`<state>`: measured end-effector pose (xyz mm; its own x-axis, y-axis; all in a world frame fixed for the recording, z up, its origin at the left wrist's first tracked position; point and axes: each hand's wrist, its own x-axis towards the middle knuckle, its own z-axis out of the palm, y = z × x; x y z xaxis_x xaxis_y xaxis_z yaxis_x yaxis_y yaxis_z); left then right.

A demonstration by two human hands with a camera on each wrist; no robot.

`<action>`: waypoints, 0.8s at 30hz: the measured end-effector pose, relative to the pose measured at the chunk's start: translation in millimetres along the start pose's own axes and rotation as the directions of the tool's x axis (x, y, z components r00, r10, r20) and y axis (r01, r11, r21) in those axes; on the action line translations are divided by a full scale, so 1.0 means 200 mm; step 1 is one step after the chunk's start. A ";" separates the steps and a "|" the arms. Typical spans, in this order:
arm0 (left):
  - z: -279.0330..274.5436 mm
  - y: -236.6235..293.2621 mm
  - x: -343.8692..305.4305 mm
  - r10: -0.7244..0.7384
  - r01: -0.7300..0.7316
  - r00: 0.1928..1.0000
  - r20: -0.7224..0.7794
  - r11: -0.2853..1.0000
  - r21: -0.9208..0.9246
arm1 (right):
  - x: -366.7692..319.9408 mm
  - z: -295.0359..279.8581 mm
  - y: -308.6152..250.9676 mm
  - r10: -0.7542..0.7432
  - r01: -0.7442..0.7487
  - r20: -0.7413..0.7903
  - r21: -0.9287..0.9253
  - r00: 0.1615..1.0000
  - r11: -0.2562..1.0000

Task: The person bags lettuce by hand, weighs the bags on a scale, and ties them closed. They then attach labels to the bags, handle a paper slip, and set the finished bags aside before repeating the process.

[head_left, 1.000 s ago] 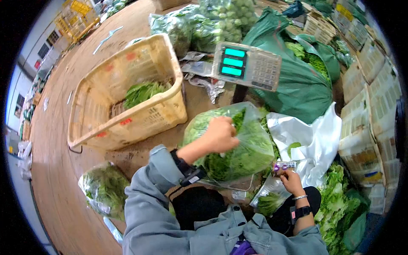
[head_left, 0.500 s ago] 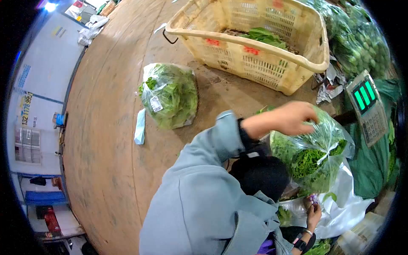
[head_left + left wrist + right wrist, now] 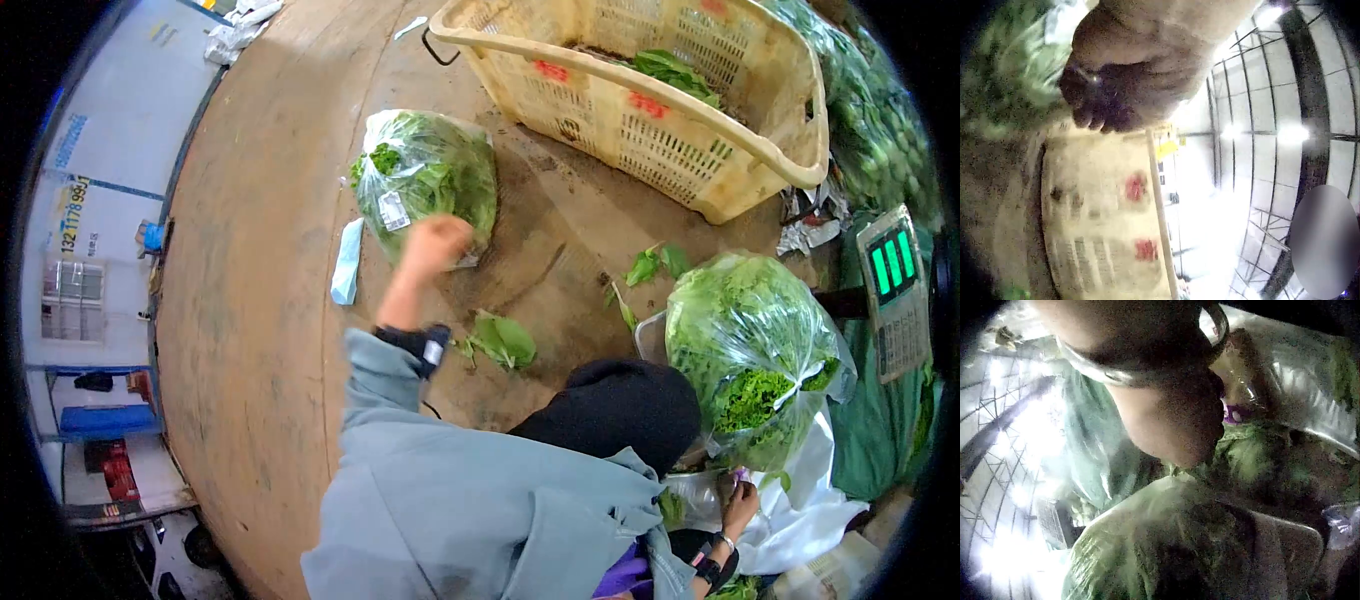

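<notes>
- Bag with a white label point(image 3: 393, 210) — call it the labelled bag point(image 3: 450, 180) — is on the brown floor point(image 3: 250, 300), stuffed with greens, near the crate point(image 3: 640, 135).
- Left hand point(image 3: 440, 243) is at the labelled bag's lower edge, overlapping it in the head view; fingers look curled in the left wrist view, but blurred and dark, so can't tell whether it grasps the plastic.
- Right hand point(image 3: 741, 505) pinches a small purple item point(image 3: 740, 476), just below the tied bag point(image 3: 750, 345).
- Tied bag: clear plastic, full of leafy greens, gathered at a white knot, just beside the scale display point(image 3: 893, 290), which has three lit green bars.
- White sheet point(image 3: 800, 525) lies next to the right hand, green sack point(image 3: 868, 430) beyond it.
- Loose leaves point(image 3: 507, 342) on the floor between the two bags, more near the tied bag.
- Pale blue strip point(image 3: 346, 262) on the floor, left of the labelled bag.
- Crate is yellowish, red marks on its side — leafy greens point(image 3: 675, 78) inside.
</notes>
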<state>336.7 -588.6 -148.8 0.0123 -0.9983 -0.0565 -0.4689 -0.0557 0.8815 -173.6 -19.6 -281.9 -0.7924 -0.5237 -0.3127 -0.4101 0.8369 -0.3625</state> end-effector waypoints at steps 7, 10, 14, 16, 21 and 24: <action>-0.48 -0.33 0.93 0.135 0.101 0.915 -0.379 0.835 0.541 | 0.01 0.00 0.00 -0.037 0.034 -0.064 -0.051 0.997 0.998; -0.50 -1.06 1.47 0.177 -0.083 0.984 0.017 0.375 0.923 | -0.06 -0.04 -0.11 -0.052 0.045 -0.135 -0.056 0.989 0.997; -0.65 -0.63 1.14 0.254 -0.289 0.955 0.155 0.661 0.693 | -0.12 -0.05 -0.27 0.005 -0.004 -0.150 0.009 0.989 1.000; -0.78 -0.60 1.11 -0.205 0.251 0.965 -0.163 0.901 0.354 | -0.16 -0.20 -0.50 0.010 -0.006 -0.121 0.037 0.993 0.999; -0.81 -0.67 1.26 -0.044 0.032 0.999 0.009 0.829 0.558 | -0.07 -0.42 -0.71 0.057 0.061 -0.407 0.272 0.912 0.960; -0.68 -0.57 1.16 0.038 0.149 0.984 -0.173 0.345 0.927 | -0.07 -0.64 -1.14 -0.240 0.417 -0.607 0.168 0.758 0.893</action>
<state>512.4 -815.9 -199.4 0.1466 -0.9874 0.0593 -0.9783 -0.1536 -0.1387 -126.3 -181.9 -83.4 -0.7763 -0.5008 0.3829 -0.6210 0.5028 -0.6013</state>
